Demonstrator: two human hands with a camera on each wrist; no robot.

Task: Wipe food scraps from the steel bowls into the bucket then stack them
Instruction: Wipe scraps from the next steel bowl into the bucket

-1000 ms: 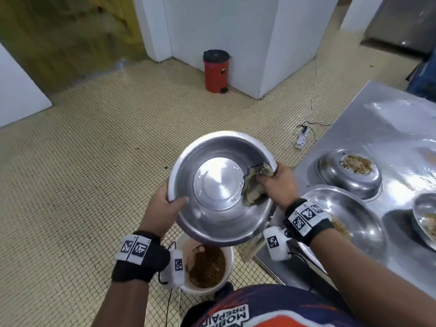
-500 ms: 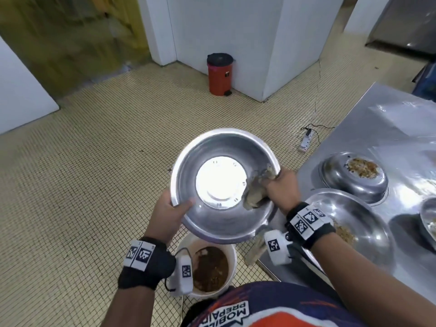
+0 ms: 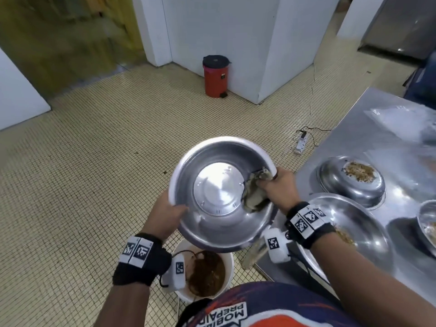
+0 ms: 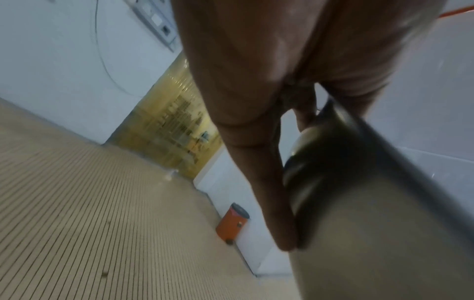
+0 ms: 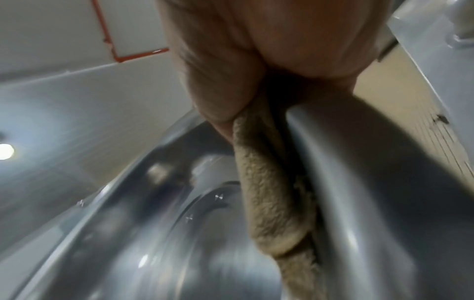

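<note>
Left hand (image 3: 165, 217) gripping steel bowl (image 3: 219, 220), right hand (image 3: 277, 188) fingers hidden behind cloth (image 3: 253, 197)

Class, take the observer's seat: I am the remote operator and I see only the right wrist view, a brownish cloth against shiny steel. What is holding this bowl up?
Observer: The left hand grips the rim of the steel bowl, thumb inside, and holds it tilted in the air.
Operator: Where would wiped scraps fall?
Observer: A white bucket with brown slop stands on the floor right below the bowl's low edge.
Operator: Is this the last bowl?
Observer: No. On the steel table to the right, an upside-down bowl carries scraps on its base, and two more bowls hold food bits.
Operator: And my hand?
Observer: The right hand presses the cloth to the bowl's inner right wall.
</note>
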